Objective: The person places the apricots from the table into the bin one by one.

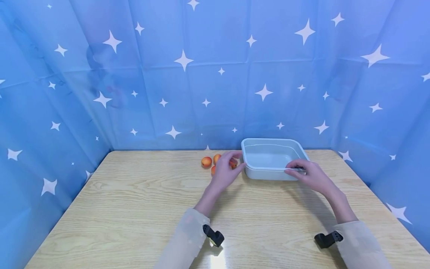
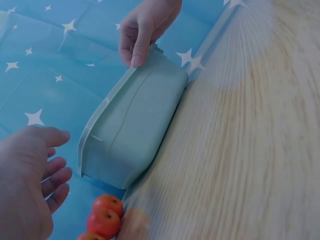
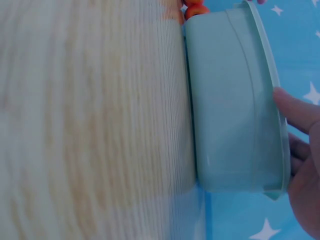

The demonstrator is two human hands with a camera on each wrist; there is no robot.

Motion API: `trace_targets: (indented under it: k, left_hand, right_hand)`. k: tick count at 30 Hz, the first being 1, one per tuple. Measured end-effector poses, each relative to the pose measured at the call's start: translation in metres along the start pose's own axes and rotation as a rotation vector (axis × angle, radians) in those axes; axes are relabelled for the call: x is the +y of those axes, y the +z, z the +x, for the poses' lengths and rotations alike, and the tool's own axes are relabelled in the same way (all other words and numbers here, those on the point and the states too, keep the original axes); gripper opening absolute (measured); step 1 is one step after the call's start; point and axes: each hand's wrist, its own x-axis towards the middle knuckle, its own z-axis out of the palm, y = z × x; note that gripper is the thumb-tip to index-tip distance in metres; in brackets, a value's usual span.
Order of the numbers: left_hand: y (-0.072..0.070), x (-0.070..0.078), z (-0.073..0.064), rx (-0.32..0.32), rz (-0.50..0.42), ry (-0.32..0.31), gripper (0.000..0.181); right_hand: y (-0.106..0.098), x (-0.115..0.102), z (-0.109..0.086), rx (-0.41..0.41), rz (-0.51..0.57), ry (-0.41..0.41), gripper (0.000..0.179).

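Observation:
A pale blue-green plastic basin [image 1: 268, 173] stands near the table's back edge, and no contents show in it. My right hand [image 1: 310, 175] pinches its rim near the front right corner, thumb outside and fingers inside. In the right wrist view that thumb [image 3: 295, 111] lies against the rim. Beside the basin's left end is my left hand [image 1: 226, 170], its fingers loosely bent and holding nothing. A small gap shows between this hand [image 2: 30, 175] and the basin [image 2: 135, 120] in the left wrist view. Several orange-red round fruits [image 1: 206, 162] lie around the left hand, partly hidden by it.
The light wood-grain table [image 1: 134, 209] reaches from the basin towards me. A blue curtain with white stars [image 1: 215, 82] hangs directly behind the table and along both sides. A black wrist camera [image 1: 213, 235] sits on the left sleeve, another wrist camera [image 1: 328, 239] on the right.

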Motion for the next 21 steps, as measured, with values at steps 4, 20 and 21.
trace_targets:
  k: [4,20,21]
  left_hand:
    - [-0.006,0.000,-0.003,-0.012,0.027,-0.005,0.038]
    - [-0.028,-0.009,-0.011,-0.030,0.097,-0.013,0.039]
    - [-0.029,-0.010,-0.012,-0.030,0.106,-0.013,0.039]
  right_hand:
    - [0.001,0.001,0.000,0.001,0.000,-0.003,0.006]
    - [0.002,0.003,0.000,0.007,-0.012,-0.010,0.006]
    - [0.002,0.003,0.000,0.008,-0.013,-0.012,0.006]
